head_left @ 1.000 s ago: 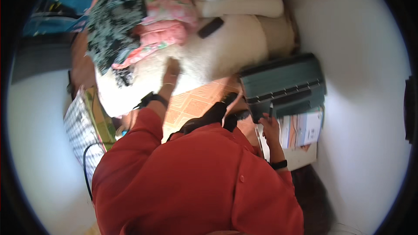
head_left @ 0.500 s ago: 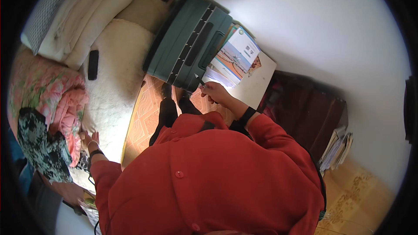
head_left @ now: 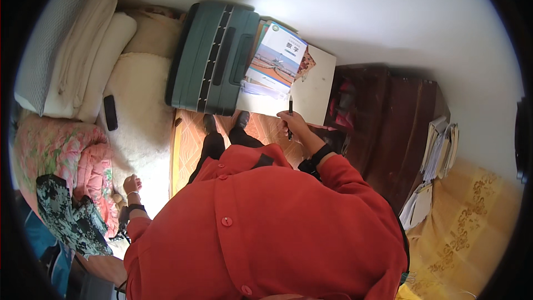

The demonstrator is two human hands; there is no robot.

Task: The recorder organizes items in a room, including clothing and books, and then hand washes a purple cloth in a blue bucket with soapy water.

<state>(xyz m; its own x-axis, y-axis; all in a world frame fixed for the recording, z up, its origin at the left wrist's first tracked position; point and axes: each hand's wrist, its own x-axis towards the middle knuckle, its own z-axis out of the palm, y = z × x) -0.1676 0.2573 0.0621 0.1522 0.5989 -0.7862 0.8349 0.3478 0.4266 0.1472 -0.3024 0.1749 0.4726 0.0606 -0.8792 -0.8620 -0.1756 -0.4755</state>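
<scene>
- I see a slim black pen [head_left: 290,105] pinched in the right hand [head_left: 295,124], near the flat white tabletop's [head_left: 321,89] edge.
- Probably light, stiff, smooth; mid-barrel's the place to hold.
- Left hand [head_left: 132,184], fingers curled: can't tell if gripping.

Pale bed [head_left: 136,86] holds black oblong object [head_left: 110,113], pink floral quilt [head_left: 58,141], folded cream bedding [head_left: 83,61]. White tabletop [head_left: 315,99] carries book pile [head_left: 276,55], reddish patterned piece [head_left: 306,65] next to it. Orange tiled floor [head_left: 189,140] bears feet [head_left: 242,119].

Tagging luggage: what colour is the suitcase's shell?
The suitcase shell is greyish green, clearest in the head view.
</scene>
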